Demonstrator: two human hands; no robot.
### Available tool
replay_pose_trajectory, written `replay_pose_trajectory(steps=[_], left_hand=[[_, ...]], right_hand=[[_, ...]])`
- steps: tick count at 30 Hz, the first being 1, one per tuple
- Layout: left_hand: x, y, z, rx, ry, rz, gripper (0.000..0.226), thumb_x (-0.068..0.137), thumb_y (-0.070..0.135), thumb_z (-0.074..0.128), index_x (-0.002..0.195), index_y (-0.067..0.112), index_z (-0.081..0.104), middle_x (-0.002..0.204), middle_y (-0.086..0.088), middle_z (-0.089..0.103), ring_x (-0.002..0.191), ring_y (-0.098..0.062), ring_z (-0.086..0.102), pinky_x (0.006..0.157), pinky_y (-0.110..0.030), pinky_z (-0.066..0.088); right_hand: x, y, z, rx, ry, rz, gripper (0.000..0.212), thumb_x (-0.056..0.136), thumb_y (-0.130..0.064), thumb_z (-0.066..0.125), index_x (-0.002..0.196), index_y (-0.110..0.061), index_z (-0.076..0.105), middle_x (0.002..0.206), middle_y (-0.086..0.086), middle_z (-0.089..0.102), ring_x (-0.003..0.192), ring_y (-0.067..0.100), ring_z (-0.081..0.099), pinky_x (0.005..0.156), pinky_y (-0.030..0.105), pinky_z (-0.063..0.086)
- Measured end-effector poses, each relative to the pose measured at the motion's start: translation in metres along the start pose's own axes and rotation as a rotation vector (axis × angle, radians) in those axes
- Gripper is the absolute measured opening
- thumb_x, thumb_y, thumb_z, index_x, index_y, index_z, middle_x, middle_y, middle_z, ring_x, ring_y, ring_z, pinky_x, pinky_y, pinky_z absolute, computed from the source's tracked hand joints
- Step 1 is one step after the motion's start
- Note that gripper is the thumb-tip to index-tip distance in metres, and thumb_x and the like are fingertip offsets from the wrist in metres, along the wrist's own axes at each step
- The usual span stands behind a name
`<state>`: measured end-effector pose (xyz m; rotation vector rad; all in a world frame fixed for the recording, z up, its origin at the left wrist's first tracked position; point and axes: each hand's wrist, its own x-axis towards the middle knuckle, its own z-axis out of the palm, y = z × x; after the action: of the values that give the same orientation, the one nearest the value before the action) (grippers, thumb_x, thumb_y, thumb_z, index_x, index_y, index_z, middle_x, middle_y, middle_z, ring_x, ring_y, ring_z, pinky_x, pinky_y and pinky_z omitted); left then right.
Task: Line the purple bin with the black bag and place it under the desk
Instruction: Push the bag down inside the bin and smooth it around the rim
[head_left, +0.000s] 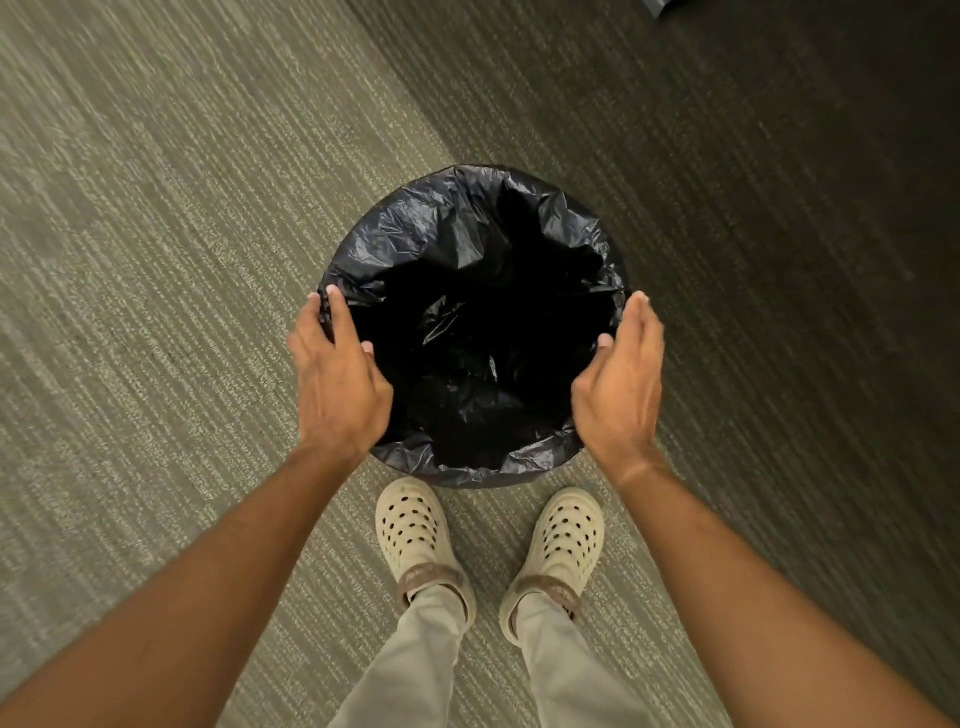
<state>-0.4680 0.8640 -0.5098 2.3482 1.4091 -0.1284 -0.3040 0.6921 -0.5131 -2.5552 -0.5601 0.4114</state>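
Note:
The black bag (467, 249) lines a round bin standing on the carpet in front of my feet. The plastic is folded out over the whole rim, so none of the bin's purple wall shows. My left hand (337, 379) lies on the left side of the rim, fingers fairly straight, with the thumb on the inside and the fingertips over the edge of the bag. My right hand (621, 379) is held flat beside the right side of the rim with fingers together, gripping nothing. Whether it touches the bag I cannot tell.
Striped grey-green carpet (156, 260) lies to the left, and darker shaded carpet (779, 234) to the right and far side. My two feet in cream clogs (415, 525) stand just behind the bin. A dark object's corner (657, 6) shows at the top edge.

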Motion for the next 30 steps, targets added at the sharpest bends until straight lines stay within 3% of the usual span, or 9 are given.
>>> replay_pose_trajectory(steps=[4, 9, 11, 14, 16, 19, 22, 25, 30], left_hand=[[0.004, -0.008, 0.005, -0.132, 0.050, -0.050, 0.063, 0.100, 0.010, 0.039, 0.153, 0.010, 0.007, 0.140, -0.021, 0.032, 0.114, -0.025, 0.043, 0.101, -0.038, 0.043], [0.010, -0.013, 0.012, -0.300, 0.153, -0.110, 0.043, 0.104, 0.024, 0.027, 0.138, 0.000, 0.039, 0.116, -0.019, 0.053, 0.094, -0.019, 0.048, 0.082, -0.023, 0.035], [0.011, -0.015, 0.012, -0.392, 0.192, -0.102, 0.039, 0.104, 0.022, 0.027, 0.121, -0.005, 0.050, 0.098, -0.014, 0.060, 0.087, -0.023, 0.055, 0.080, -0.026, 0.043], [0.011, -0.017, 0.014, -0.449, 0.231, -0.129, 0.033, 0.104, 0.019, 0.030, 0.109, -0.006, 0.051, 0.068, 0.010, 0.045, 0.059, -0.003, 0.042, 0.057, -0.005, 0.039], [0.012, -0.016, 0.017, -0.469, 0.228, -0.143, 0.031, 0.104, 0.018, 0.030, 0.106, -0.005, 0.050, 0.065, 0.012, 0.040, 0.056, -0.001, 0.037, 0.052, -0.005, 0.037], [0.012, -0.018, 0.012, -0.453, 0.177, -0.151, 0.035, 0.103, 0.026, 0.029, 0.106, -0.003, 0.049, 0.071, 0.000, 0.048, 0.060, -0.013, 0.042, 0.059, -0.024, 0.040], [0.025, -0.017, 0.000, -0.285, 0.209, -0.129, 0.044, 0.100, 0.035, 0.031, 0.122, 0.001, 0.048, 0.110, -0.019, 0.049, 0.093, -0.024, 0.046, 0.083, -0.036, 0.040], [0.052, 0.000, -0.012, -0.152, 0.242, 0.075, 0.047, 0.099, 0.034, 0.040, 0.136, 0.006, 0.043, 0.122, -0.019, 0.047, 0.110, -0.024, 0.042, 0.092, -0.034, 0.034], [0.090, 0.024, -0.013, 0.009, 0.096, 0.408, 0.048, 0.099, 0.022, 0.039, 0.143, 0.003, 0.038, 0.134, -0.020, 0.047, 0.121, -0.032, 0.043, 0.102, -0.042, 0.039]], right_hand=[[0.008, 0.001, 0.005, 0.187, 0.074, 0.170, 0.042, 0.102, -0.018, 0.034, 0.141, -0.001, 0.039, 0.121, 0.003, 0.051, 0.105, 0.007, 0.044, 0.085, -0.005, 0.018], [0.019, 0.001, 0.014, 0.285, 0.164, 0.327, 0.028, 0.103, -0.030, 0.032, 0.091, -0.011, 0.050, 0.075, -0.008, 0.052, 0.065, 0.008, 0.047, 0.057, 0.016, 0.026], [0.021, 0.001, 0.016, 0.289, 0.162, 0.372, 0.032, 0.103, -0.037, 0.030, 0.084, -0.015, 0.044, 0.065, -0.012, 0.047, 0.057, -0.001, 0.044, 0.049, 0.013, 0.030], [0.023, 0.000, 0.018, 0.277, 0.170, 0.374, 0.036, 0.103, -0.040, 0.029, 0.083, -0.015, 0.044, 0.063, -0.014, 0.046, 0.054, -0.004, 0.046, 0.048, 0.000, 0.029], [0.024, 0.001, 0.018, 0.280, 0.164, 0.367, 0.037, 0.103, -0.039, 0.028, 0.081, -0.015, 0.044, 0.063, -0.015, 0.045, 0.054, -0.004, 0.045, 0.052, 0.011, 0.030], [0.024, 0.001, 0.011, 0.176, 0.118, 0.358, 0.037, 0.102, -0.042, 0.024, 0.083, -0.016, 0.044, 0.066, -0.011, 0.046, 0.059, 0.001, 0.042, 0.058, 0.026, 0.021], [0.035, -0.007, -0.003, -0.038, 0.197, 0.167, 0.035, 0.100, -0.041, 0.027, 0.105, -0.016, 0.051, 0.094, 0.001, 0.053, 0.082, 0.019, 0.047, 0.074, 0.034, 0.033], [0.061, -0.031, -0.006, -0.212, 0.214, -0.151, 0.038, 0.099, -0.037, 0.035, 0.125, -0.016, 0.051, 0.115, 0.010, 0.054, 0.100, 0.025, 0.047, 0.082, 0.034, 0.030], [0.103, -0.058, 0.015, -0.383, -0.017, -0.471, 0.043, 0.100, -0.025, 0.034, 0.139, -0.011, 0.043, 0.126, 0.010, 0.054, 0.105, 0.030, 0.051, 0.083, 0.044, 0.039]])
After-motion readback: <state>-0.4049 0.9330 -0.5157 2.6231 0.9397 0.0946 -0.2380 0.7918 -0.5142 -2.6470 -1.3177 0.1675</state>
